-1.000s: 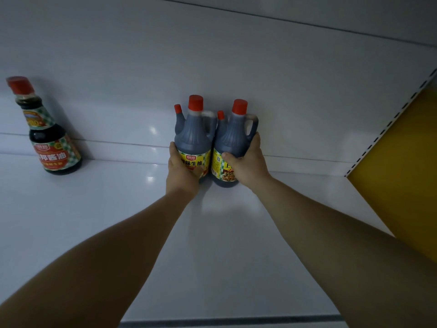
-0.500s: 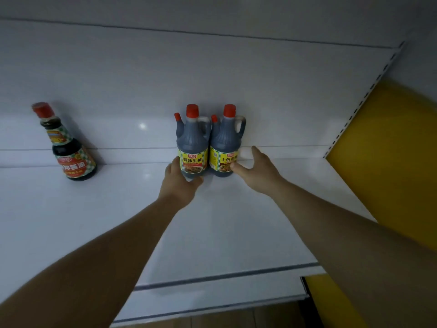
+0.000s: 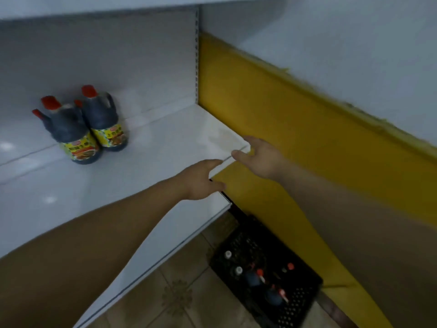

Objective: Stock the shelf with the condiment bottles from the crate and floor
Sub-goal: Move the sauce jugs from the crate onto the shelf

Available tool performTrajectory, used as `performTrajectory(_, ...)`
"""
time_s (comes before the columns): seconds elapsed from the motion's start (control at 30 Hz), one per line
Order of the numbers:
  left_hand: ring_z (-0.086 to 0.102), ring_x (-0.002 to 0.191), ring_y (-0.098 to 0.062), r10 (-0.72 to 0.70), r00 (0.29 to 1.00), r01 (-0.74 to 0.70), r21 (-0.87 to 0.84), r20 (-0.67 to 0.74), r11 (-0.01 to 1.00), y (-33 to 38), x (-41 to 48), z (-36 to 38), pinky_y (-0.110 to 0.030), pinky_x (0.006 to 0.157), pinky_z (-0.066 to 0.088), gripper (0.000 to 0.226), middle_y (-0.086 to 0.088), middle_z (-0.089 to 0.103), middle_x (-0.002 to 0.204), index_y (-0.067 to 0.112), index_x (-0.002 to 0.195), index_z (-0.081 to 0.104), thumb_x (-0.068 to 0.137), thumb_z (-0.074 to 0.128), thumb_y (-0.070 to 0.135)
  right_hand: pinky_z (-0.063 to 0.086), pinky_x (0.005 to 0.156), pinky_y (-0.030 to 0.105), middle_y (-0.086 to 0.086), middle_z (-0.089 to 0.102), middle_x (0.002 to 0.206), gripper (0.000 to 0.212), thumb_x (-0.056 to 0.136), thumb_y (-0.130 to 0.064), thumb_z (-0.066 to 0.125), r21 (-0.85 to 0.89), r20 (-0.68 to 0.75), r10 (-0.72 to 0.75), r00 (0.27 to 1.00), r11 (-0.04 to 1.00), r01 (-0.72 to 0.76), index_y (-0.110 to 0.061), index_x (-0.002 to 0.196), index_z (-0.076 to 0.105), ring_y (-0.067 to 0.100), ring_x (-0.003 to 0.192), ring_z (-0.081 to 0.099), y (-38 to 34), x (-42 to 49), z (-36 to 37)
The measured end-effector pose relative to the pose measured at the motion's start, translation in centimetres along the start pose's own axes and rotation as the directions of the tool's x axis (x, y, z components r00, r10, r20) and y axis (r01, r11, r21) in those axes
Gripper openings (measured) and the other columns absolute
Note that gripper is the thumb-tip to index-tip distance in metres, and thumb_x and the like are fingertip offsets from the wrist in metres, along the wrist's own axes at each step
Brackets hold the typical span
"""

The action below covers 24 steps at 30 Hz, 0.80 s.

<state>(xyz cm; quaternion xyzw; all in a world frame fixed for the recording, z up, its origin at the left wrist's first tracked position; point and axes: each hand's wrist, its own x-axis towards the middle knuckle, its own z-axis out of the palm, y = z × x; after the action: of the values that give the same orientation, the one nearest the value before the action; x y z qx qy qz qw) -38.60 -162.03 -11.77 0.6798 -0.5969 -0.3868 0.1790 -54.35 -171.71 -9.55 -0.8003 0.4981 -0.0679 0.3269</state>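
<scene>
White shelf (image 3: 153, 162) holds two dark bottles (image 3: 94, 129) side by side near its back edge. Both the left hand (image 3: 201, 181) and right hand (image 3: 260, 157) are empty, fingers loose, at the right front corner. More bottles wait in the black crate (image 3: 267, 275) on the floor.

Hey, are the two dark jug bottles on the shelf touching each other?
Touching. The head view shows the left jug bottle pressed against the right jug bottle on the shelf, with no gap between their bodies.

Bottle labels (image 3: 111, 136) — blurred, no text legible
</scene>
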Motion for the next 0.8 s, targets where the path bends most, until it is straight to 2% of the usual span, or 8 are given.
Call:
performTrajectory(0.07,0.036,0.131,-0.017,0.024,0.994,-0.024,-0.003,0.107,1.0,2.8,1.2,3.6,-0.002,0.073,0.025,0.059,-0.004,0.038,0.147,0.02,0.145,0.029,0.094,0.057,0.023,0.026,0.112,0.035,0.002,0.018,0.159,0.078,0.091,-0.059,0.047,-0.034,-0.01,0.082,0.997,0.996,-0.082,-0.023,0.153,0.017,0.024,0.144,0.022,4.5,-2.8,-1.5)
performTrajectory(0.13,0.034,0.132,-0.018,0.053,0.979,-0.056,0.013,0.198,0.998,5.1,2.7,7.6,0.004,0.07,0.024,0.06,-0.004,0.037,0.146,0.015,0.146,0.026,0.094,0.056,0.02,0.028,0.113,0.039,0.002,0.015,0.16,0.078,0.091,-0.061,0.046,-0.059,-0.005,0.172,0.985,0.983,-0.172,-0.024,0.153,0.016,0.027,0.144,0.022,9.4,-5.4,-2.7)
performTrajectory(0.23,0.033,0.134,-0.017,0.044,0.949,-0.065,0.056,0.311,0.996,6.1,5.2,14.2,-0.003,0.088,0.022,0.064,0.013,0.03,0.137,0.017,0.145,0.03,0.091,0.06,0.031,0.027,0.114,0.048,0.002,0.008,0.161,0.079,0.09,-0.064,0.044,-0.085,0.022,0.313,0.95,0.947,-0.31,-0.026,0.153,0.013,0.028,0.146,0.017,16.8,-8.4,-3.1)
performTrajectory(0.3,0.033,0.134,-0.015,0.044,0.923,-0.078,0.074,0.382,0.994,5.5,6.6,18.3,-0.021,0.108,0.025,0.073,0.017,0.029,0.141,0.027,0.143,0.034,0.081,0.064,0.051,0.025,0.115,0.047,0.001,0.007,0.162,0.079,0.091,-0.064,0.042,-0.098,0.044,0.378,0.925,0.923,-0.373,-0.026,0.153,0.012,0.026,0.147,0.013,21.3,-10.0,-2.5)
performTrajectory(0.43,0.034,0.134,-0.014,-0.068,0.881,-0.027,0.192,0.469,0.981,1.4,9.6,25.7,-0.037,0.113,0.031,0.099,0.009,0.032,0.149,0.028,0.145,0.032,0.062,0.063,0.073,0.021,0.117,0.045,0.002,0.005,0.162,0.08,0.092,-0.063,0.04,-0.051,0.11,0.439,0.892,0.898,-0.436,-0.022,0.154,0.01,0.025,0.148,0.01,28.7,-12.8,0.3)
performTrajectory(0.53,0.036,0.134,-0.021,-0.137,0.847,0.017,0.232,0.513,0.973,-0.9,10.1,29.5,-0.032,0.111,0.032,0.083,-0.001,0.035,0.147,0.021,0.144,0.035,0.075,0.071,0.05,0.021,0.117,0.043,0.003,0.007,0.161,0.081,0.09,-0.064,0.041,0.033,0.162,0.471,0.867,0.875,-0.482,-0.024,0.154,0.01,0.026,0.147,0.013,32.9,-14.1,4.3)
performTrajectory(0.6,0.033,0.136,-0.022,-0.196,0.825,0.058,0.267,0.53,0.962,-3.5,10.9,31.8,-0.029,0.11,0.031,0.081,-0.004,0.028,0.152,0.02,0.147,0.027,0.082,0.071,0.036,0.023,0.116,0.042,0.003,0.01,0.161,0.081,0.09,-0.064,0.042,0.065,0.189,0.499,0.846,0.853,-0.518,-0.025,0.153,0.01,0.027,0.145,0.017,35.1,-14.3,7.5)
performTrajectory(0.8,0.028,0.14,-0.021,-0.234,0.793,0.047,0.326,0.562,0.944,-12.7,14.8,36.6,-0.025,0.109,0.027,0.085,-0.003,0.02,0.156,0.02,0.15,0.019,0.083,0.07,0.036,0.029,0.112,0.037,0.002,0.017,0.159,0.079,0.09,-0.062,0.044,0.084,0.261,0.561,0.786,0.798,-0.597,-0.024,0.152,0.014,0.027,0.142,0.024,39.9,-11.9,18.9)
